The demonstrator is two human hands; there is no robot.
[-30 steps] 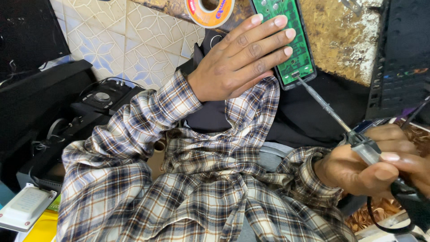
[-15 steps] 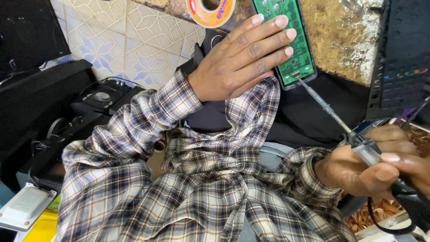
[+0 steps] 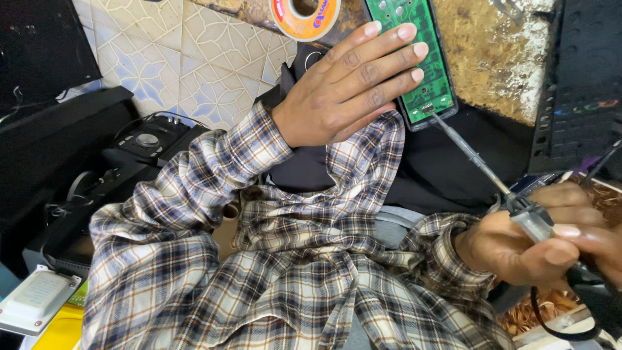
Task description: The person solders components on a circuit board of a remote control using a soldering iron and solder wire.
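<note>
Green circuit board [image 3: 414, 55] is lying in a dark case on the counter [image 3: 492, 58], a worn, mottled brown surface. Left hand [image 3: 343, 84] is lying flat and open, fingers [image 3: 389, 48] spread across the board's left edge, pressing it down; nothing gripped. Right hand [image 3: 538, 243] is curling closed around the soldering iron [image 3: 518, 207], holding its handle pen-style. Iron is running diagonally up-left, its tip touching the board's lower end, near a small row of contacts. Black cable [image 3: 557, 327] is looping below the right hand. Orange solder spool [image 3: 304, 14] is sitting just left of the board at the top edge. Both sleeves are plaid. Black electronics gear [image 3: 139, 152] is sitting at left, white box [image 3: 35, 301] at bottom left.
</note>
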